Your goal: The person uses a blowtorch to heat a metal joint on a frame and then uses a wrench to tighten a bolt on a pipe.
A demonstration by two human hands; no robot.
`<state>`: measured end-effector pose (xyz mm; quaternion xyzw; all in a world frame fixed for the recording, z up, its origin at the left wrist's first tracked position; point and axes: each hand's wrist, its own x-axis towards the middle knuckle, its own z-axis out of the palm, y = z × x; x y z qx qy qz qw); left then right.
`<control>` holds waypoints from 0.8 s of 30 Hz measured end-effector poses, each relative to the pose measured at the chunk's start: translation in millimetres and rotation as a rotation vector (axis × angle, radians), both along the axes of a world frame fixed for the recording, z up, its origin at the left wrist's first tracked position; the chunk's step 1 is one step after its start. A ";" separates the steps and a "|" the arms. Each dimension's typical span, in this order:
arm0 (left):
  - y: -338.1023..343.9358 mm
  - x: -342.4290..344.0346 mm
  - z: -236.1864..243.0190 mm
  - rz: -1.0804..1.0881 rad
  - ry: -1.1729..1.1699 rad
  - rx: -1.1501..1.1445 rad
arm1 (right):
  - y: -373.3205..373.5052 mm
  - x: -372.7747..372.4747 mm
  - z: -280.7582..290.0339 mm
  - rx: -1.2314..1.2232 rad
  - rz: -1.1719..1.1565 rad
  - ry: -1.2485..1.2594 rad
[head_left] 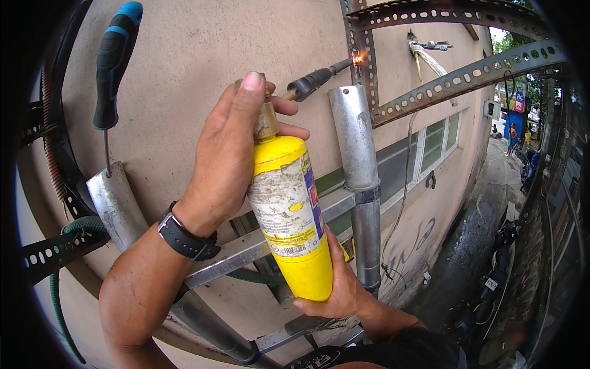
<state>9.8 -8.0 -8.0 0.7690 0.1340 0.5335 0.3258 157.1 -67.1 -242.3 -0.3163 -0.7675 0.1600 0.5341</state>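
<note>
A yellow gas torch cylinder with a worn, peeling label is tilted in front of me, between both hands. My left hand, with a black watch on its wrist, grips the brass valve at the neck; its thumb rests on top. Under the cylinder's base my right hand is wrapped, fingers partly hidden behind it. The torch's burner tube points up and right. At its tip an orange flame glows against the upright of a rusty perforated steel bracket.
A blue and black screwdriver stands with its shaft in a ladder rail's open top. The other metal rail rises right of the cylinder. Wrapped wires poke from the wall. Below right lies an alley, with people far off.
</note>
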 end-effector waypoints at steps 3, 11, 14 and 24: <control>0.9 -0.3 -0.4 -0.004 -0.006 0.001 | 0.0 -0.3 0.4 -0.006 0.010 0.007; 1.0 -0.3 -0.8 -0.015 -0.022 -0.042 | -1.9 -0.4 3.0 -0.010 0.012 0.021; 0.3 -0.1 -0.9 -0.010 -0.026 -0.043 | -1.9 -0.6 2.8 0.004 0.014 0.024; 2.0 -0.3 -1.6 0.014 -0.006 -0.019 | -3.7 -0.9 5.0 -0.005 0.009 0.023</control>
